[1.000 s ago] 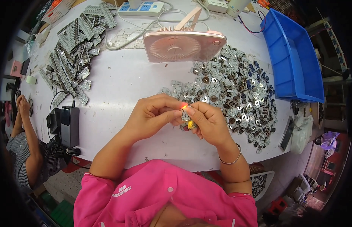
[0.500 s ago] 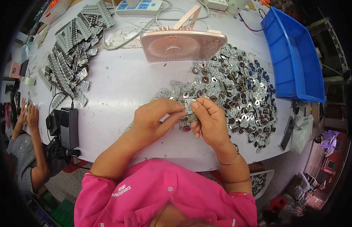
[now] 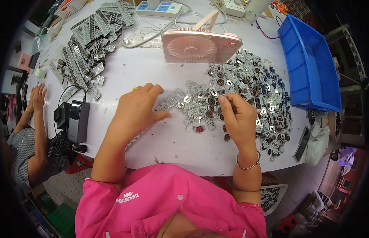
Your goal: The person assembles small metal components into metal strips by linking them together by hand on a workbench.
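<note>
My left hand (image 3: pixel 140 106) is over the table, thumb stretched away from its fingers, with nothing seen in it. It is beside a line of small flat grey metal parts (image 3: pixel 174 99), and a row of similar parts (image 3: pixel 137 137) shows partly from beneath it. My right hand (image 3: pixel 240 121) has thumb and forefinger pinched together at the near edge of a loose pile of small grey plates with round brown, silver and blue discs (image 3: pixel 267 115). Whatever sits in that pinch is too small to tell. One part with a red disc (image 3: pixel 199 129) lies between my hands.
A pink fan (image 3: pixel 200 47) stands beyond my hands, cables and a power strip (image 3: pixel 159 8) behind it. A blue bin (image 3: pixel 311 67) is at right, near a phone (image 3: pixel 301 143). Stacked metal strips (image 3: pixel 89 43) and a power bank (image 3: pixel 78 121) are at left, beside another person's hands (image 3: pixel 36 98).
My hands have drawn apart from the part they held together. The left moved left and its thumb spread; the right moved right to the pile. The view has shifted slightly.
</note>
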### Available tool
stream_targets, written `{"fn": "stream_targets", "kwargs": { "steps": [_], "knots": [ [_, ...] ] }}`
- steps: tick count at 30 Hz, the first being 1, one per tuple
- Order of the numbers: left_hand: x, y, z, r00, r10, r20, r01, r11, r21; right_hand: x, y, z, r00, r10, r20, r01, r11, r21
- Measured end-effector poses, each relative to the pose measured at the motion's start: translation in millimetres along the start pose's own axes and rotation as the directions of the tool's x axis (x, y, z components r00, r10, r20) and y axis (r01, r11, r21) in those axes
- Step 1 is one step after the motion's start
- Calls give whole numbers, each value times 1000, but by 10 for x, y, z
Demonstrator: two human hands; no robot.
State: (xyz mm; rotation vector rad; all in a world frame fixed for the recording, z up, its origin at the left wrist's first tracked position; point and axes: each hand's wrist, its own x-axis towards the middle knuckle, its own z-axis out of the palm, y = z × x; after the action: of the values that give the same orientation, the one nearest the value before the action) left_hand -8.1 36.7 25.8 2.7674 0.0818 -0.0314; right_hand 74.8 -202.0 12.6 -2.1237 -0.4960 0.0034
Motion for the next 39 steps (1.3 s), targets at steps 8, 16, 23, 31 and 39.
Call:
{"fn": "stream_targets", "kwargs": {
  "steps": [8, 16, 23, 31, 39],
  "knots": [
    [115, 34, -12, 993, 106, 48, -92, 968, -234, -63, 30, 123, 997, -37, 74, 22, 981, 193],
    [130, 245, 68, 967, 252, -25, -212, 751, -625, -72, -39, 78, 975, -7, 220, -70, 937, 342],
    [148, 168, 42, 941, 293, 170, -168, 839, -517, -63, -65, 76, 930, -213, 300, 134, 956, 262],
    [81, 192, -88, 939, 240, 246, 19, 679, -734, -77, -28, 160, 766, 55, 641, -543, 590, 598],
    [79, 246, 202, 948, 279, -155, -318, 871, -375, -145, -73, 296, 967, 33, 255, -136, 907, 400]
  ]
}}
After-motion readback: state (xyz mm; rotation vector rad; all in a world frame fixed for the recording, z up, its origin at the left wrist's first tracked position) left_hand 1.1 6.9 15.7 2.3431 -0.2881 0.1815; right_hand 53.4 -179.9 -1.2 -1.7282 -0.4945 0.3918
